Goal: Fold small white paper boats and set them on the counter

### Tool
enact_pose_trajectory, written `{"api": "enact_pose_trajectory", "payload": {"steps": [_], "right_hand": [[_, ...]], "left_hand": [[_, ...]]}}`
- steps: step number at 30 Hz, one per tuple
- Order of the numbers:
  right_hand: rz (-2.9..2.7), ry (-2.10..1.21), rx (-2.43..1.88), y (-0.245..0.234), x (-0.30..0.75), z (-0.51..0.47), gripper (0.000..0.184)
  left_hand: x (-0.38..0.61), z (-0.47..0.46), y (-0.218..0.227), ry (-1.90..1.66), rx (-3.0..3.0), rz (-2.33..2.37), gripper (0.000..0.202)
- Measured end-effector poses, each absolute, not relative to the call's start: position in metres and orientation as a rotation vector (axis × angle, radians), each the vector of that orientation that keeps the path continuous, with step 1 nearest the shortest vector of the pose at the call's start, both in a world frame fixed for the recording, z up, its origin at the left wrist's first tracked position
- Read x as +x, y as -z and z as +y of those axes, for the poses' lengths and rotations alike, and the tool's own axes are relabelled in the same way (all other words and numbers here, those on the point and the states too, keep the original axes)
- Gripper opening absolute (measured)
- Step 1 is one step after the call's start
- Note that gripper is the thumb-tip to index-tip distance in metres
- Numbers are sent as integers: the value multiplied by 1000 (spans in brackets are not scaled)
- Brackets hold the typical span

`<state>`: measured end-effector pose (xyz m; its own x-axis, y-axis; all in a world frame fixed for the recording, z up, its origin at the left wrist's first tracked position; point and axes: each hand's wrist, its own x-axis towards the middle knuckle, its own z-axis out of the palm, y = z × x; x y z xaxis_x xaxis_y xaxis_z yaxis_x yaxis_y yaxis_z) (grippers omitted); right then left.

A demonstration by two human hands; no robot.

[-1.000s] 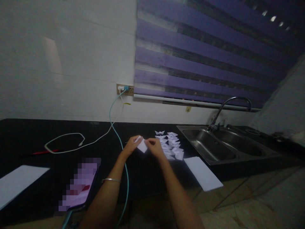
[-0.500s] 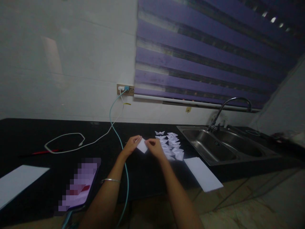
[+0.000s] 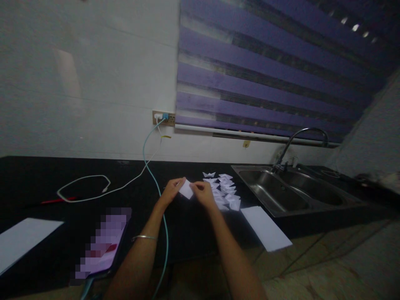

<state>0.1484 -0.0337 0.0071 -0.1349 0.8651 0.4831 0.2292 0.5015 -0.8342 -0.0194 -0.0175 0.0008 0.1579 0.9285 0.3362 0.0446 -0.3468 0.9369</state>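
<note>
Both my hands hold one small folded white paper piece [image 3: 186,190] just above the black counter [image 3: 37,175]. My left hand [image 3: 171,191] pinches its left edge, fingers closed on it. From the right, my right hand [image 3: 203,193] grips the same piece. A silver bangle [image 3: 144,238] circles my left wrist. Just right of my hands lies a cluster of several small folded white paper shapes [image 3: 224,191].
A white sheet [image 3: 265,228] overhangs the counter's front edge by the steel sink [image 3: 281,191] and its tap [image 3: 300,139]. Another sheet [image 3: 21,241] lies far left beside a lit phone [image 3: 103,243]. White [image 3: 84,185] and teal cables [image 3: 156,183] run from the wall socket [image 3: 163,117]. A red pen [image 3: 58,201] lies at left.
My hands have turned the folded paper slightly and lifted it a little; the left fingers shifted along its upper edge. Everything else has stayed in place.
</note>
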Motion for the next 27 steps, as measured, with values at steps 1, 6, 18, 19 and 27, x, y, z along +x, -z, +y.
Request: {"api": "enact_pose_trajectory", "payload": {"steps": [1, 6, 18, 19, 27], "right_hand": [[-1625, -724, -963, -6, 149, -33, 32], [-1580, -781, -997, -3, 150, -28, 36], [-1404, -900, -981, 0, 147, -22, 37], [-1394, -894, -982, -1, 147, -23, 37], [-1407, -926, -988, -6, 146, -29, 39]], "left_hand": [[-19, -19, -2, -1296, 1574, 960, 48], [-19, -22, -4, -1303, 1615, 967, 52], [-13, -14, 0, -1309, 1339, 792, 53], [-13, -14, 1, -1318, 1363, 780, 50], [-14, -16, 4, -1368, 1524, 868, 42]]}}
